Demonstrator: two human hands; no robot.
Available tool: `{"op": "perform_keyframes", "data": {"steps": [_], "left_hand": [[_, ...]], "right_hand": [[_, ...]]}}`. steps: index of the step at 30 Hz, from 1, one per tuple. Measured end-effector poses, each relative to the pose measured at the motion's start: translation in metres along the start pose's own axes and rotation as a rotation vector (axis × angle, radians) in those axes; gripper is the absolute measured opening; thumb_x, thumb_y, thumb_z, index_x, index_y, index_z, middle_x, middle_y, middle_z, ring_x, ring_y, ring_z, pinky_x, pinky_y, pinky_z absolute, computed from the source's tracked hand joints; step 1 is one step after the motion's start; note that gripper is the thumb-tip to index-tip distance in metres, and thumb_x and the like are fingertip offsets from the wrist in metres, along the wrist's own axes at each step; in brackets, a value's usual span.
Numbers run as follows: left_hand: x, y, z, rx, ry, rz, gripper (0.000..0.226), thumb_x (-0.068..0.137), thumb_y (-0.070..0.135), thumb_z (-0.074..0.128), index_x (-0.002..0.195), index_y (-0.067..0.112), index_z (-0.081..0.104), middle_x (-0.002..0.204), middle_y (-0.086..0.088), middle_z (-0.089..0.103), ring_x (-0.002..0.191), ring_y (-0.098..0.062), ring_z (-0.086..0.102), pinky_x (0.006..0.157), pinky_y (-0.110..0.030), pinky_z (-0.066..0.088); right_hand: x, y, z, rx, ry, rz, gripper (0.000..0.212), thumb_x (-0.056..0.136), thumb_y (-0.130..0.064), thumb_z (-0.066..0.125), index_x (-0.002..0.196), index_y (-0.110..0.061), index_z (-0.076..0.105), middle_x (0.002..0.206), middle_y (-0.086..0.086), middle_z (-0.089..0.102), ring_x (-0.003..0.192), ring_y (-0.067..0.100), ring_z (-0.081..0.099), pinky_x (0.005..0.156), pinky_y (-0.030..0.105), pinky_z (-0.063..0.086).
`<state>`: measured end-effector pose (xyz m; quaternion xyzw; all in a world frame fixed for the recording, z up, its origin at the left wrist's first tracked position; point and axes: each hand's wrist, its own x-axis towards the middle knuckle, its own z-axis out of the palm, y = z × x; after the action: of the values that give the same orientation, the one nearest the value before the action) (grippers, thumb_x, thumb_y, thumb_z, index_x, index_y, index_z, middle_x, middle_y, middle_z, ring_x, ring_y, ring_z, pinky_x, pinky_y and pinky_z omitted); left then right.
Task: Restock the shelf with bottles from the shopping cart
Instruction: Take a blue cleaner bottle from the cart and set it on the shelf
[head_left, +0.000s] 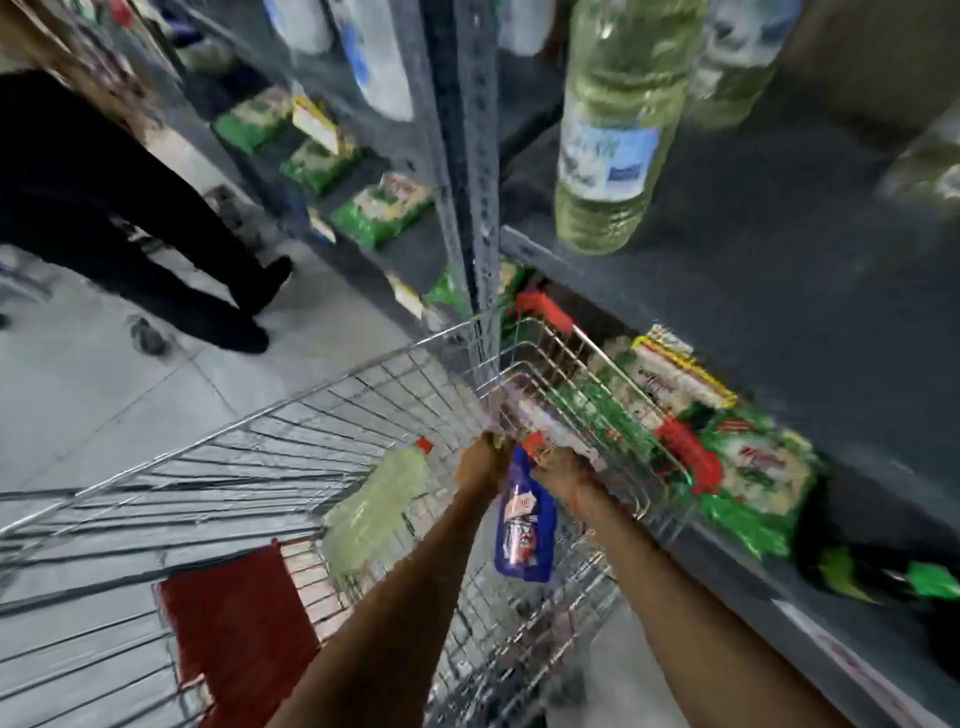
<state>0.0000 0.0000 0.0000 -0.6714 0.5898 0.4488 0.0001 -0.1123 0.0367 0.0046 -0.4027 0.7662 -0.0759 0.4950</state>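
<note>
The view is blurred by motion. Both my arms reach into the wire shopping cart (291, 415). A blue bottle (524, 535) with a red cap hangs neck-up between my hands. My right hand (563, 473) is closed around its neck. My left hand (485, 460) is curled against the bottle's shoulder; whether it grips is unclear. A pale yellow-green bottle (379, 504) with a red cap lies in the cart, left of my arms. On the grey shelf (779, 270) above stands a large bottle of yellowish liquid (608, 130) with a pale blue label.
A person in black trousers (130, 218) stands at the left on the tiled floor. The cart's red flap (234, 618) is near me. Green packets (753, 467) fill the lower shelf beside the cart. A perforated shelf post (480, 182) rises ahead. More bottles (737, 57) stand further right.
</note>
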Motion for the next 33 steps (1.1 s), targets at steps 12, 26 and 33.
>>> {"op": "perform_keyframes", "data": {"steps": [12, 26, 33], "left_hand": [[0.020, -0.072, 0.037, -0.596, -0.514, -0.376, 0.013, 0.096, 0.010, 0.043, 0.091, 0.020, 0.050, 0.082, -0.003, 0.052, 0.060, -0.017, 0.059, 0.041, -0.028, 0.049], [-0.065, 0.008, -0.030, -0.557, -0.301, 0.024, 0.042, 0.098, 0.022, 0.042, 0.139, 0.016, 0.038, 0.126, -0.015, 0.054, 0.112, -0.031, 0.056, 0.081, -0.050, 0.054], [-0.156, 0.102, -0.065, -0.429, -0.195, 0.533, 0.026, 0.094, 0.024, 0.050, 0.119, 0.027, 0.057, 0.106, 0.001, 0.068, 0.094, -0.022, 0.067, 0.079, -0.034, 0.059]], "right_hand": [[0.050, 0.040, 0.026, 0.092, -0.189, 0.409, 0.028, 0.092, 0.000, 0.040, 0.064, -0.007, 0.042, 0.070, 0.010, 0.045, 0.059, 0.019, 0.045, 0.057, 0.029, 0.042], [-0.035, -0.001, -0.042, 0.196, 0.069, 0.066, 0.031, 0.090, -0.006, 0.044, 0.121, -0.003, 0.046, 0.106, 0.019, 0.061, 0.086, 0.023, 0.056, 0.079, 0.035, 0.049], [-0.160, 0.023, -0.116, 0.421, 0.477, -0.371, 0.044, 0.091, -0.027, 0.051, 0.133, -0.016, 0.046, 0.120, 0.012, 0.067, 0.107, 0.029, 0.064, 0.089, 0.041, 0.052]]}}
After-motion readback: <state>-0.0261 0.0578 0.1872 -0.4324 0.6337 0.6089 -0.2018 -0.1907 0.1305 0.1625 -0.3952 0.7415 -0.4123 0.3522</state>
